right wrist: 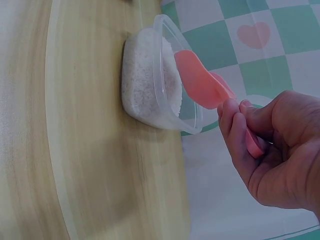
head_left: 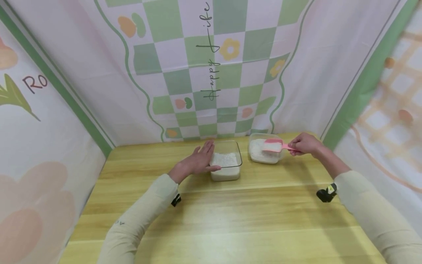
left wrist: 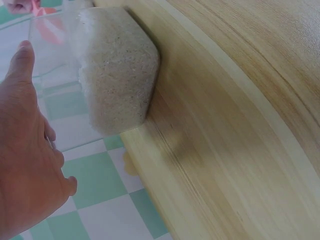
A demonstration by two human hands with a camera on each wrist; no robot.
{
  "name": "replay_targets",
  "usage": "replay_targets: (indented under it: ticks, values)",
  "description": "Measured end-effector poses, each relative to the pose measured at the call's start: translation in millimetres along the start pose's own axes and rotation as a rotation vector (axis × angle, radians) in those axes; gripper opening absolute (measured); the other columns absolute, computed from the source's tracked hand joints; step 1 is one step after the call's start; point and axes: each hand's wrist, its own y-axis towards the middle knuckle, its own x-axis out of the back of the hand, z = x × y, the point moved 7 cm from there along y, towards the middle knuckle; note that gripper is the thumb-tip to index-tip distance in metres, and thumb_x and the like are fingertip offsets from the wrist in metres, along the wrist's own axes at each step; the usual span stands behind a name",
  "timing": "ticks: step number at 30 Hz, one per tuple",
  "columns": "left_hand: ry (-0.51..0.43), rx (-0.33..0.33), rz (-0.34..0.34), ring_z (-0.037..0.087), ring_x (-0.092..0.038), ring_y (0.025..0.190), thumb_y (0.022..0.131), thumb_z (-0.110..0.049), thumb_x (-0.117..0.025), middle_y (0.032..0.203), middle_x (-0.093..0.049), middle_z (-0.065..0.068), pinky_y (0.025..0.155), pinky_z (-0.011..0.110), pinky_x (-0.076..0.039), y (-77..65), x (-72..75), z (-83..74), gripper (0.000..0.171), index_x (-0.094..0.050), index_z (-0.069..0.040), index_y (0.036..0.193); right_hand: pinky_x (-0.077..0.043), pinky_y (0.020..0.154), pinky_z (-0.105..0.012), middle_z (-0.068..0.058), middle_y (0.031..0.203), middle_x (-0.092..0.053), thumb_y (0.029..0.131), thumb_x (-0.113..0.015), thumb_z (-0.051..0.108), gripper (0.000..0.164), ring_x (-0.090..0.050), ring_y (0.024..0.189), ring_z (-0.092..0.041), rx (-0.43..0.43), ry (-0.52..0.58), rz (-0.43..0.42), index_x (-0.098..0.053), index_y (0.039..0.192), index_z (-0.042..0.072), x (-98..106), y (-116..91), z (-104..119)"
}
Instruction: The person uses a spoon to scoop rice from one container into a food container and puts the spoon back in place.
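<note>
My left hand [head_left: 200, 159] rests against the left side of a clear, dark-rimmed container [head_left: 239, 146], its fingers straight and its thumb near the front rim. White rice [left wrist: 117, 70] fills the lower part of that container. To its right stands a second clear plastic tub [right wrist: 160, 75], also with rice [right wrist: 145, 75] in it. My right hand [head_left: 304, 144] grips the handle of a pink scoop [right wrist: 200, 82]. The scoop's bowl is over the right tub, and the head view shows white rice lying in it.
Both containers stand near the back edge of a wooden table [head_left: 211, 220]. Behind it hangs a green-and-white checked cloth [head_left: 227, 77]. More printed cloth [head_left: 49, 154] closes in the left and right sides. The two containers have a narrow gap between them.
</note>
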Motion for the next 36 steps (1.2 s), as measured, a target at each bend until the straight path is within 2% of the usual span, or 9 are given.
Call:
replay_targets:
  ticks: [9,18,31,36]
  values:
    - [0.008,0.003,0.007,0.026,0.009,0.156,0.098,-0.070,-0.035,0.168,0.011,0.016,0.125,0.053,-0.011,-0.1,0.3,-0.7,0.101,0.002,0.001,0.159,-0.056,0.060,-0.021,-0.002,0.073,-0.072,0.101,-0.051,0.006,0.036,-0.068,0.065,-0.010,0.000,-0.066,-0.024,-0.057,0.119,-0.025,4.2,-2.1,5.2]
    - [-0.002,-0.001,-0.001,0.027,0.008,0.156,0.098,-0.069,-0.036,0.168,0.008,0.018,0.125,0.054,-0.011,0.4,0.1,-0.2,0.101,-0.001,0.003,0.159,-0.056,0.058,-0.021,-0.003,0.070,-0.072,0.100,-0.052,0.003,0.033,-0.068,0.062,-0.009,0.021,-0.118,-0.042,-0.059,0.114,-0.025,8.6,-4.1,7.3]
    - [-0.005,-0.004,-0.006,0.028,0.006,0.157,0.098,-0.068,-0.037,0.168,0.007,0.019,0.124,0.055,-0.013,-0.1,1.3,-1.3,0.100,-0.002,0.004,0.158,-0.059,0.063,-0.030,-0.008,0.072,-0.073,0.099,-0.055,0.005,0.029,-0.068,0.062,-0.011,0.065,-0.312,-0.103,-0.065,0.108,-0.020,11.3,-8.3,18.2]
    - [-0.008,-0.007,-0.010,0.029,0.006,0.157,0.098,-0.069,-0.037,0.168,0.007,0.019,0.124,0.056,-0.013,-0.3,2.0,-1.5,0.101,-0.003,0.004,0.158,-0.057,0.061,-0.034,-0.008,0.069,-0.072,0.097,-0.057,0.006,0.026,-0.067,0.061,-0.013,0.110,-0.407,-0.156,-0.069,0.104,-0.016,13.0,-10.0,24.6]
